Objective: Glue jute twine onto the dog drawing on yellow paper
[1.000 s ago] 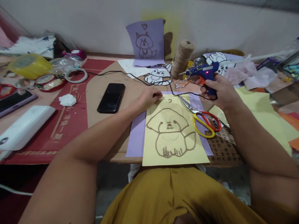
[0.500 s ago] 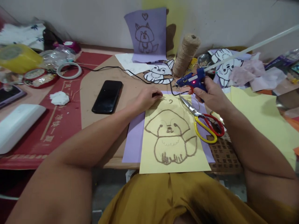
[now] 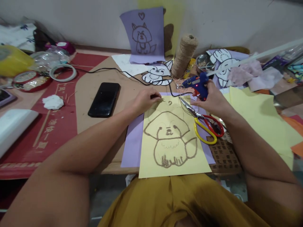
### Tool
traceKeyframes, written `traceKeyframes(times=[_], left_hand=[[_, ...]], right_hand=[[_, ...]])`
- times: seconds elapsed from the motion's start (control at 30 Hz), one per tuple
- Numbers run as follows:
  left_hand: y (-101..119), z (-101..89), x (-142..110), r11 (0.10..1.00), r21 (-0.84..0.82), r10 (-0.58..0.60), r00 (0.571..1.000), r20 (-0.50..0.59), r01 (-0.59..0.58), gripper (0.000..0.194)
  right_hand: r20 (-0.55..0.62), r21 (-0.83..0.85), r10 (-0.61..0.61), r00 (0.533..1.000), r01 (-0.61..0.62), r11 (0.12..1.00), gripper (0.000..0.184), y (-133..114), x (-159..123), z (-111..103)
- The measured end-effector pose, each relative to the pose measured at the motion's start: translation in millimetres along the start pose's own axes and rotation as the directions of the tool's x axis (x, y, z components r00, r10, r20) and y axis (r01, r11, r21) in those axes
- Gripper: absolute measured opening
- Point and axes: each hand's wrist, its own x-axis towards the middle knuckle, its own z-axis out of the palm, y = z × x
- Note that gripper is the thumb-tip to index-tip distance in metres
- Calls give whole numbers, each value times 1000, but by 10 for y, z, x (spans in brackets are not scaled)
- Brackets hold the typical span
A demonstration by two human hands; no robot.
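My right hand [image 3: 211, 99] grips a blue hot glue gun [image 3: 197, 84] with a red light lit, its nozzle pointing left over the table's far side. My left hand [image 3: 148, 98] rests at the top left of a yellow sheet [image 3: 176, 167], fingertips pinched on what looks like a short piece of twine [image 3: 163, 99]. A fox-like animal and a small hooked line are outlined in brown on the sheet. Purple paper [image 3: 131, 148] lies beneath it. Scissors [image 3: 201, 119] with one yellow and one red handle lie across the right edge, below my right hand.
A twine spool [image 3: 185, 55] stands at the back beside a cut-out fox drawing [image 3: 157, 75]. A black cord [image 3: 113, 68] crosses the table. To the left are a phone [image 3: 104, 99] and a tape roll [image 3: 62, 73]; yellow paper [image 3: 262, 116] lies right.
My right hand has brought the glue gun left and down toward the sheet's top. My left hand keeps its pinch at the same spot on the sheet. The camera view has shifted slightly.
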Motion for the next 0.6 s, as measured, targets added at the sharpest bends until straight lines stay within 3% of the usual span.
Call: traceKeyframes(times=[0.17,0.27,0.47,0.6], left_hand=[[-18,-3,13,1000,-25,11,1000,4,-11,11],[-13,-8,4,1000,-29,0,1000,8,0,12],[6,-12,10,999,-44,-9,1000,-1,9,11],[-2,4,34,999,-52,-4,1000,-3,3,9]], right_hand=[[100,136,65,993,-79,988,72,159,-193,162],[75,142,36,997,-46,989,67,202,-296,253],[3,-53,-8,1000,8,999,39,116,-408,323],[-62,37,55,997,-53,998,52,96,-233,224]])
